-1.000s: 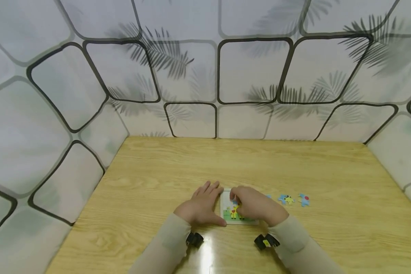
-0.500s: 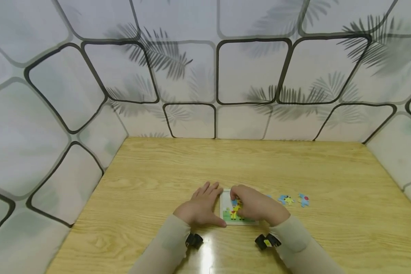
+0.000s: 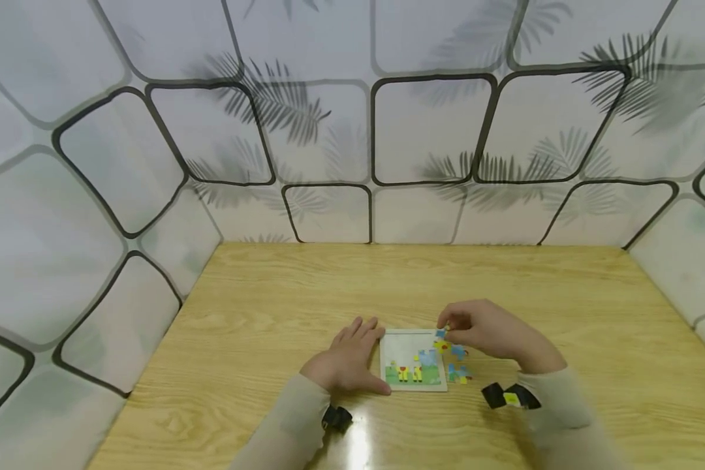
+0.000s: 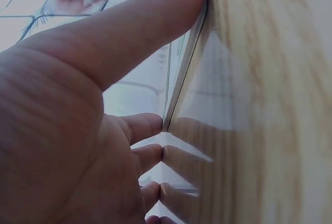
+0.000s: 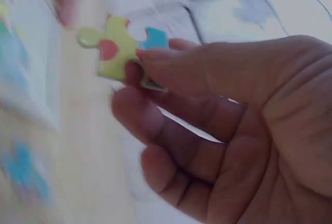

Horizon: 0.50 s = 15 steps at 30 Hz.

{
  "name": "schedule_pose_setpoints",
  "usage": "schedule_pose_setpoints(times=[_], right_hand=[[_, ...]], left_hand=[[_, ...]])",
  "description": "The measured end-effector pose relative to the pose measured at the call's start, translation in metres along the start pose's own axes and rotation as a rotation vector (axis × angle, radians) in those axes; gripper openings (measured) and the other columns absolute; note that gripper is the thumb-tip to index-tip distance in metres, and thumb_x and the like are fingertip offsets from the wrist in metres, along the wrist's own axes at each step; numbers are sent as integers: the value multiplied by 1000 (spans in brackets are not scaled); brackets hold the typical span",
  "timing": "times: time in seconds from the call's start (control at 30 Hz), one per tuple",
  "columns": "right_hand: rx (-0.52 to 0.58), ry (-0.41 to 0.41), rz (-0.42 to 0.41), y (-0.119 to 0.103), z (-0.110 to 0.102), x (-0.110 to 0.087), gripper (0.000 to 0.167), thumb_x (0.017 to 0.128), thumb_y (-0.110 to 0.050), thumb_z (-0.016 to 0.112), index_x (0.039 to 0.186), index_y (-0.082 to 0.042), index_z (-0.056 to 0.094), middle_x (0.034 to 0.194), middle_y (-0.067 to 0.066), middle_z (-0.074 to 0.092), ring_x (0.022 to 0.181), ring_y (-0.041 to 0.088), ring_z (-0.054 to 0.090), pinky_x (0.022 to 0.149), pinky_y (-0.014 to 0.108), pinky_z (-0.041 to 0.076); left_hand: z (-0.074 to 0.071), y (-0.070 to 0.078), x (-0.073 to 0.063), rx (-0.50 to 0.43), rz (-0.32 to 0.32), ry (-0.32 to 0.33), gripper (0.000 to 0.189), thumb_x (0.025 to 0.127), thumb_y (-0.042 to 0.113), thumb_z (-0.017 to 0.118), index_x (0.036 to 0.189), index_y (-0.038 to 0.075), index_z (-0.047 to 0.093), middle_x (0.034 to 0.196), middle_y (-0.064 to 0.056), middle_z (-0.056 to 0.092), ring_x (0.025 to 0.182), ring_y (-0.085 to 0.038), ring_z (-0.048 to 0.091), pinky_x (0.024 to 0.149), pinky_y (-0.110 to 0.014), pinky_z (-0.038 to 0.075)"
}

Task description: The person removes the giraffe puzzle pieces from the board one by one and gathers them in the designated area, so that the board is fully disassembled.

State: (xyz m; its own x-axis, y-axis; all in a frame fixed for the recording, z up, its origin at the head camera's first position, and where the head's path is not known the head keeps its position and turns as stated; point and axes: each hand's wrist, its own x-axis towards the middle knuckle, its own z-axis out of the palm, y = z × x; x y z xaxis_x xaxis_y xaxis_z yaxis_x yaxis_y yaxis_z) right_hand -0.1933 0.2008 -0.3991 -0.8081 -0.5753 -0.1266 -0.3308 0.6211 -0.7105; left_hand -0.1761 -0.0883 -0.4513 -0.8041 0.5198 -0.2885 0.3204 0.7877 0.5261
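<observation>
My left hand [image 3: 352, 359] rests at the left side of a white-framed jigsaw board [image 3: 384, 365], fingers spread, fingertips and thumb touching its edge. Green pieces with yellow legs fill the board's bottom row, and a light blue piece [image 3: 427, 357] sits above them. My right hand [image 3: 499, 333] is raised over the board's right edge. Between thumb and fingers it pinches a yellow and blue jigsaw piece with a red spot [image 5: 116, 50]. Two loose blue pieces, an upper one [image 3: 458, 352] and a lower one [image 3: 459, 374], lie just right of the board.
The wooden table [image 3: 258, 294] spreads around the board. Patterned fabric walls [image 3: 429, 130] stand at its back and sides. Each wrist wears a black strap, the left one [image 3: 337, 418] close to the table's glare.
My right hand has moved right from over the board and lifted, holding the jigsaw piece. More of the board and the loose pieces beside it now show. The left hand stays put.
</observation>
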Motion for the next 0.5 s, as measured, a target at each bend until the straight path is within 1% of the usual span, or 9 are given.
schedule_pose_setpoints(times=[0.03,0.1,0.2,0.27,0.37,0.5], right_hand=[[13,6,29,5,-7,-7,12,99,-16,64,109,-11,69,92,-2,71,81,24,67,64,32,52],[16,10,82,14,-15,-21,11,99,-18,65,106,-11,69,89,-3,70,81,23,67,65,32,52],[17,-12,131,27,-18,-35,11,97,-17,67,104,-10,71,86,-2,68,76,22,66,63,34,51],[25,-33,146,33,-15,-40,10,96,-16,68,103,-10,73,87,-2,68,75,20,67,64,33,52],[30,-60,167,40,-10,-43,8,94,-12,69,100,-9,74,87,-2,68,73,19,67,62,32,52],[-7,-72,190,40,-9,-43,8,91,-6,68,95,-9,74,79,-2,67,68,18,63,60,32,50]], left_hand=[[1,0,1,1,0,-3,110,76,54,84,161,13,26,169,-7,11,155,-31,2,123,-54,7],[3,0,1,6,-1,-6,111,76,55,83,161,13,25,169,-7,11,155,-31,1,123,-53,7],[5,-2,0,28,-5,-3,111,76,56,83,160,13,26,169,-7,12,155,-31,2,123,-54,8],[5,-4,0,39,-4,-3,110,76,56,83,160,13,26,169,-7,13,155,-32,3,123,-54,8],[4,-5,0,37,7,1,110,76,55,83,160,14,26,169,-7,13,155,-32,3,123,-53,8],[3,-2,3,8,22,8,109,77,54,83,160,13,27,168,-8,14,155,-32,2,123,-53,8]])
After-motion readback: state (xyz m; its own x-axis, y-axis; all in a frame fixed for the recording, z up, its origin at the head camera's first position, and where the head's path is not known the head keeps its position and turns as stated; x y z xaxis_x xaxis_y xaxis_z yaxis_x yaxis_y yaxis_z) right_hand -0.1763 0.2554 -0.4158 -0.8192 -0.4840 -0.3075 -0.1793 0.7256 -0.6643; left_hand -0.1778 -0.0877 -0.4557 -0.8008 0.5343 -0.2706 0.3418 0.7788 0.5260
